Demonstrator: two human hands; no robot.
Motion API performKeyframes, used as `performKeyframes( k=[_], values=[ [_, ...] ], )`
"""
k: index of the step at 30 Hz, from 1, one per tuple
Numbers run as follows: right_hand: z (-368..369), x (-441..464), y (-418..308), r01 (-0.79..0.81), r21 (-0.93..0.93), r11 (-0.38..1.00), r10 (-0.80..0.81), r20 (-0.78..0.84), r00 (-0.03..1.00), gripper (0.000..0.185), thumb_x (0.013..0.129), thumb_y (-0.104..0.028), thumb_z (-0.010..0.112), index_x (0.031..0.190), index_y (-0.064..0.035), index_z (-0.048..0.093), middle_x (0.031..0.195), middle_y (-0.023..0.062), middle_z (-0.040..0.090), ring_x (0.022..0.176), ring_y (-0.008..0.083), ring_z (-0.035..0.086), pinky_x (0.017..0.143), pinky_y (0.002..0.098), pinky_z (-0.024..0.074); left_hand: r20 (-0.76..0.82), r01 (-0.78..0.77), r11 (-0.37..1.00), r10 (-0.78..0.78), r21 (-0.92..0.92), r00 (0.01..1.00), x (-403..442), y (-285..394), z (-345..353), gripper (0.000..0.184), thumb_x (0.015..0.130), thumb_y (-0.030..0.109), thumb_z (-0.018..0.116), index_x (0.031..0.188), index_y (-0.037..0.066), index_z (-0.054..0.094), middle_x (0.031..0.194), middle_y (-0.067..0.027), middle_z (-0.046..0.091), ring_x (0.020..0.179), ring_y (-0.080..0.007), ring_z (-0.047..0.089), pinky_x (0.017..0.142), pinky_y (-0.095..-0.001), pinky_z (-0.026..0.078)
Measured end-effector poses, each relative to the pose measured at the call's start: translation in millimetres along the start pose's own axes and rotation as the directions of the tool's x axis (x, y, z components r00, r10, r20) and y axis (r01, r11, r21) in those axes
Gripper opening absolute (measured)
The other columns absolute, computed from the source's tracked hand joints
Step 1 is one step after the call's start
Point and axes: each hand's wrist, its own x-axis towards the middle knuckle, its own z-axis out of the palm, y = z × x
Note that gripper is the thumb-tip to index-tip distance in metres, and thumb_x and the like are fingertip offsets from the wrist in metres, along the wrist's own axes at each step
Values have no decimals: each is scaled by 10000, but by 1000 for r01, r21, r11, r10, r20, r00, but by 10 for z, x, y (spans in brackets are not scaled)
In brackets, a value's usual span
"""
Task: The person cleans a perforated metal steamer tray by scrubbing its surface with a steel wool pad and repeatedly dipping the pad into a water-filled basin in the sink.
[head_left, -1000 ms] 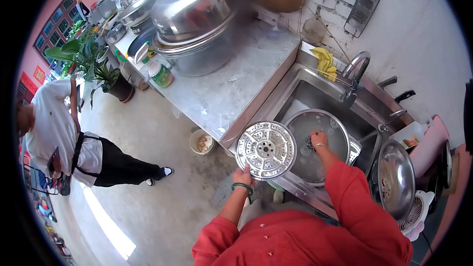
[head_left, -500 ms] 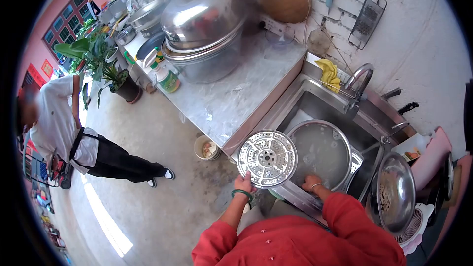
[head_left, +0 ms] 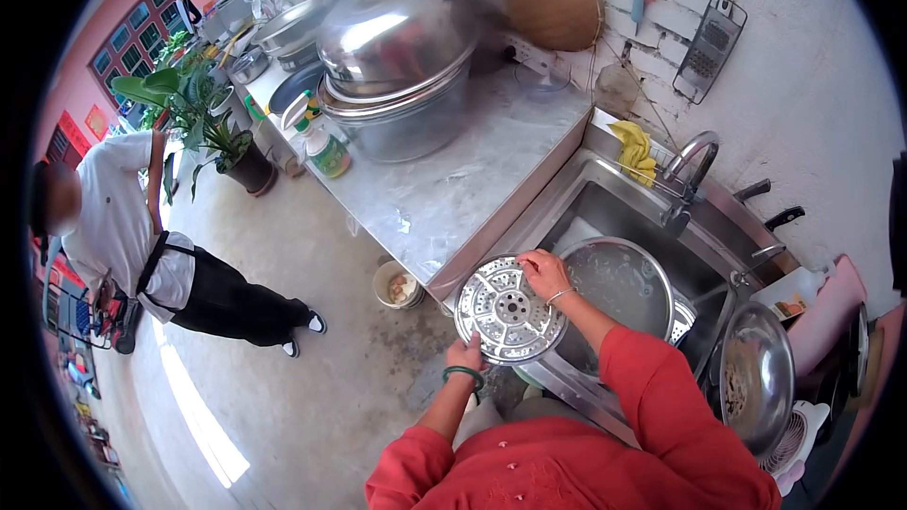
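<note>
My left hand [head_left: 464, 356], with a green bangle at the wrist, is closed on the lower left edge of a round perforated metal steamer rack [head_left: 505, 316]. The rack is tilted over the sink's near left corner. My right hand [head_left: 545, 276] lies on the rack's upper right rim, its fingers curled and pressed against the metal; whether a small cloth is under them is hidden. Just right of the rack, a large round basin [head_left: 669, 297] of cloudy water sits in the steel sink [head_left: 595, 203]. Another perforated metal piece [head_left: 682, 319] shows beside the basin.
A tap [head_left: 694, 156] and yellow cloth [head_left: 635, 146] are at the sink's back. A metal bowl [head_left: 759, 373] leans at right. On the counter [head_left: 453, 198] stand a big lidded steamer pot [head_left: 397, 47] and a spray bottle [head_left: 326, 149]. A bucket [head_left: 395, 285] and a person [head_left: 132, 227] are at left.
My right hand has come up out of the basin's water and moved onto the upper right of the steamer rack. My left hand still holds the rack in nearly the same place.
</note>
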Motion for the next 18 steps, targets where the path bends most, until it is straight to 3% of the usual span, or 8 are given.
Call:
performKeyframes(
  k=[2, 4, 5, 8, 12, 14, 16, 18],
  values=[
    [173, 70, -18, 9, 51, 999, -13, 77, 997, 139, 807, -167, 556, 861, -129, 678, 864, 100, 651, 802, 308, 620, 716, 385, 495, 0, 23, 999, -23, 50, 1000, -27, 51, -5, 359, 900, 307, 563, 925, -49, 594, 690, -114, 632, 460, -174, 581, 391, -291, 468],
    [277, 99, -74, -135, -100, 986, 140, 50, 989, 161, 794, -179, 560, 875, -155, 697, 800, 90, 665, 744, 261, 633, 693, 348, 494, -2, 26, 998, -26, 62, 1000, 27, -24, -11, 379, 896, 324, 565, 904, -54, 593, 671, -121, 626, 450, -184, 578, 394, -300, 468],
    [285, 107, -80, -218, -77, 973, 224, 77, 972, 176, 798, -212, 561, 899, -197, 704, 754, 79, 665, 750, 264, 638, 704, 357, 495, -8, 3, 998, -3, 63, 1000, 102, -128, -5, 393, 893, 337, 567, 885, -55, 592, 660, -123, 622, 448, -187, 578, 395, -305, 465],
    [303, 80, -133, -264, -110, 958, 269, 35, 963, 182, 812, -226, 563, 925, -217, 706, 721, 71, 662, 737, 248, 641, 703, 361, 494, -3, -19, 998, 19, 54, 1000, 122, -186, -7, 431, 882, 369, 572, 846, -60, 583, 634, -127, 610, 451, -190, 584, 399, -308, 456],
    [332, 132, -100, -356, -74, 932, 362, 104, 926, 183, 830, -258, 564, 946, -244, 704, 738, 54, 673, 739, 230, 647, 706, 350, 494, 19, -6, 994, 4, 112, 1000, 166, -208, -9, 392, 902, 347, 561, 922, -45, 580, 687, -103, 625, 493, -162, 589, 409, -279, 483],
    [330, 155, -125, -351, -89, 932, 361, 128, 924, 185, 827, -260, 567, 956, -243, 699, 751, 51, 677, 751, 237, 649, 705, 352, 494, 14, -12, 986, 10, 166, 1000, 230, -291, -13, 389, 903, 345, 559, 924, -43, 576, 687, -101, 624, 491, -164, 589, 406, -280, 483],
    [311, 156, -130, -348, -106, 931, 361, 150, 920, 188, 825, -262, 569, 966, -242, 693, 763, 48, 680, 762, 244, 651, 704, 354, 494, -7, -51, 987, 53, 150, 999, 161, -248, 6, 487, 882, 405, 539, 892, -80, 574, 662, -190, 623, 492, -245, 623, 505, -356, 498],
    [327, 158, -162, -242, -178, 954, 262, 102, 960, 178, 814, -269, 584, 958, -220, 677, 780, 65, 682, 779, 276, 649, 703, 372, 494, 10, -45, 988, 44, 148, 999, 181, -295, 57, 489, 881, 404, 539, 899, -84, 572, 677, -190, 629, 503, -252, 628, 505, -360, 499]
  ],
)
